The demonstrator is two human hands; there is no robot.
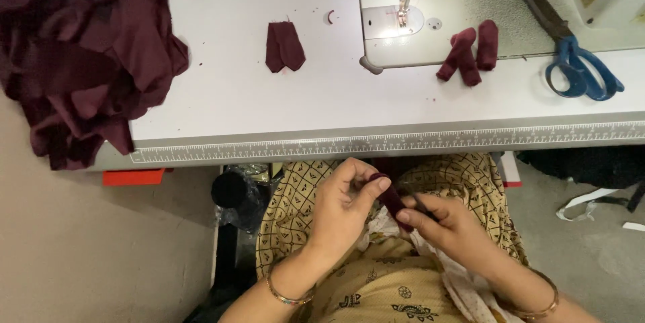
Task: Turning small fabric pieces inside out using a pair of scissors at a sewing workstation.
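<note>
Hands, left (pixel 342 205) & right (pixel 447 229), pinch maroon piece (pixel 392 197) below table (pixel 222 95) w/ scissors (pixel 571 61).

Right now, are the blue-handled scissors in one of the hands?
No, the scissors lie on the table, away from both hands.

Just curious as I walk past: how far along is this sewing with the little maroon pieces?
Three small maroon pieces lie by the sewing machine and a flat folded piece lies mid-table, looking already handled. In hand: the left hand and right hand pinch one small maroon fabric piece over the lap. Left: the maroon cloth heap.
</note>
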